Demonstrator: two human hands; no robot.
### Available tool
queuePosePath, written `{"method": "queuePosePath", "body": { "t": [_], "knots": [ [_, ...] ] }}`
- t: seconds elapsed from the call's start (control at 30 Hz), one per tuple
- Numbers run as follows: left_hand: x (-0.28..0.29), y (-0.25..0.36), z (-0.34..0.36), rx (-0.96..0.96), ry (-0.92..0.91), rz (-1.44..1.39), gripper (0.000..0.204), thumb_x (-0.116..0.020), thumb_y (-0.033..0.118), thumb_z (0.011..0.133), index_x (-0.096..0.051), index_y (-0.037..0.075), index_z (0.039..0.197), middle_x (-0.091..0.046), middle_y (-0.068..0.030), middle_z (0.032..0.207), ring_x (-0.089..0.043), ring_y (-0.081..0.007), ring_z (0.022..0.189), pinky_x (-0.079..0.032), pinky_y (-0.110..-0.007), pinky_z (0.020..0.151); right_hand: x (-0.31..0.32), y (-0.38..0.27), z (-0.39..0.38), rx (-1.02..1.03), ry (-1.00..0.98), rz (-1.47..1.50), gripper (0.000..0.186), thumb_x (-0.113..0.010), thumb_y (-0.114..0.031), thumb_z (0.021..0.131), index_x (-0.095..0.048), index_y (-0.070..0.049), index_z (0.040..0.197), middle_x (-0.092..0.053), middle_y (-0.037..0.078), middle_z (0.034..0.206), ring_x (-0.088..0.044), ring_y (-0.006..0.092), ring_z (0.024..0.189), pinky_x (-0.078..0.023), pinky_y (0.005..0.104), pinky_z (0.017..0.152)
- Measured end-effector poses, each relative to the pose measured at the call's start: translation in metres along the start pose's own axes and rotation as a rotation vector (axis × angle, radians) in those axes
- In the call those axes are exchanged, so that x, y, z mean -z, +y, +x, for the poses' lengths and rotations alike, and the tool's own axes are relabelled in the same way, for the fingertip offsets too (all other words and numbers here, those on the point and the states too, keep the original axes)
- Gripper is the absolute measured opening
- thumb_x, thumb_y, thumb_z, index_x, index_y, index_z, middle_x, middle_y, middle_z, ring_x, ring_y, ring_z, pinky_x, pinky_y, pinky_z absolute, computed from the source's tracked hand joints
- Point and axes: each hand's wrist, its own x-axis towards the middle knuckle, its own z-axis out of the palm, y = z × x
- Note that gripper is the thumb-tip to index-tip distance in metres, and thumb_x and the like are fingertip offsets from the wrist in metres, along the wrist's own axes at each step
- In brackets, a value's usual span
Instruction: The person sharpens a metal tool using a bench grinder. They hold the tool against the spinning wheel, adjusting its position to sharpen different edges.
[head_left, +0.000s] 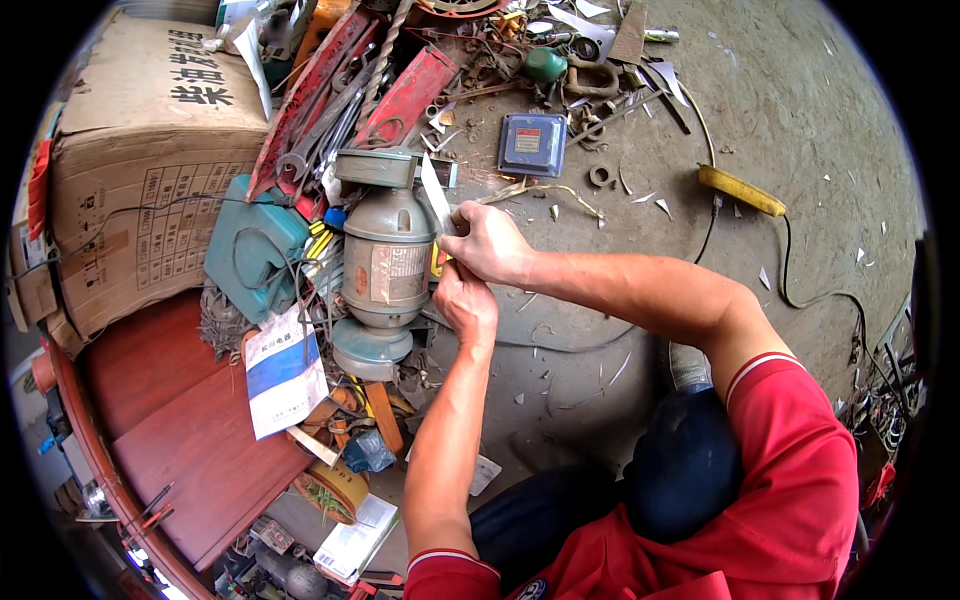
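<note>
Right hand (487, 242) pinched on pale strip (434, 193), left hand (467, 303) curled just below, grip unclear; strip beside grinder (386, 262), toward left edge of floor (820, 150). Likely light, stiff, sharp-edged: hold lower end.

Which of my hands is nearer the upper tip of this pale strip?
Your right hand, at the lower end of the strip; your left hand sits below it, farther from that tip.

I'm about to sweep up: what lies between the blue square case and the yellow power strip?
In the head view, a ring-shaped piece and small white scraps lie between the blue square case and the yellow power strip.
</note>
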Motion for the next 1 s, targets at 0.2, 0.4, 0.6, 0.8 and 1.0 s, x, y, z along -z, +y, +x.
{"method": "queuePosePath", "body": {
  "t": [0.2, 0.4, 0.6, 0.8, 1.0],
  "knots": [
    [0.001, 0.0, 0.004, 0.067, -0.04, 0.014, 0.034, -0.056, 0.031, 0.1, -0.067, 0.0, 0.088, -0.066, -0.0262, 0.075, -0.063, -0.0471, 0.07, -0.046, -0.052, 0.061, -0.001, -0.001, 0.005, 0.002, 0.003, -0.016, 0.045, -0.076, -0.028, 0.082, -0.067, 0.008, 0.106, -0.072, 0.027, 0.098, -0.072, 0.0375, 0.095, -0.055, 0.0436, 0.085],
    [0.002, 0.014, 0.008, 0.08, -0.058, -0.013, 0.032, -0.055, 0.03, 0.1, -0.067, 0.001, 0.094, -0.068, -0.0252, 0.079, -0.065, -0.0459, 0.074, -0.048, -0.05, 0.064, -0.002, 0.003, 0.009, -0.009, 0.017, -0.007, 0.045, -0.076, -0.03, 0.081, -0.068, 0.006, 0.107, -0.072, 0.026, 0.099, -0.071, 0.0395, 0.097, -0.055, 0.0455, 0.088],
    [0.002, 0.011, 0.01, 0.091, -0.083, 0.039, 0.031, -0.056, 0.03, 0.099, -0.066, 0.001, 0.095, -0.069, -0.0244, 0.08, -0.066, -0.0451, 0.076, -0.048, -0.05, 0.065, 0.0, 0.0, 0.009, -0.034, 0.015, -0.001, 0.044, -0.076, -0.03, 0.081, -0.069, 0.005, 0.106, -0.072, 0.026, 0.099, -0.071, 0.0387, 0.098, -0.055, 0.0452, 0.088],
    [0.0, 0.008, 0.012, 0.063, -0.092, -0.059, 0.031, -0.055, 0.03, 0.099, -0.065, 0.001, 0.095, -0.068, -0.0243, 0.079, -0.065, -0.0463, 0.075, -0.048, -0.051, 0.065, 0.003, -0.004, 0.009, -0.053, 0.024, -0.014, 0.043, -0.076, -0.03, 0.081, -0.069, 0.005, 0.106, -0.072, 0.026, 0.1, -0.071, 0.0379, 0.099, -0.055, 0.045, 0.089],
    [0.003, 0.013, 0.014, 0.075, -0.104, -0.009, 0.03, -0.055, 0.029, 0.099, -0.065, 0.001, 0.096, -0.069, -0.0235, 0.081, -0.065, -0.0452, 0.077, -0.048, -0.05, 0.067, 0.001, -0.002, 0.01, -0.063, 0.02, 0.006, 0.044, -0.075, -0.03, 0.082, -0.068, 0.005, 0.108, -0.072, 0.027, 0.1, -0.071, 0.0389, 0.099, -0.055, 0.045, 0.088]
  ]
}}
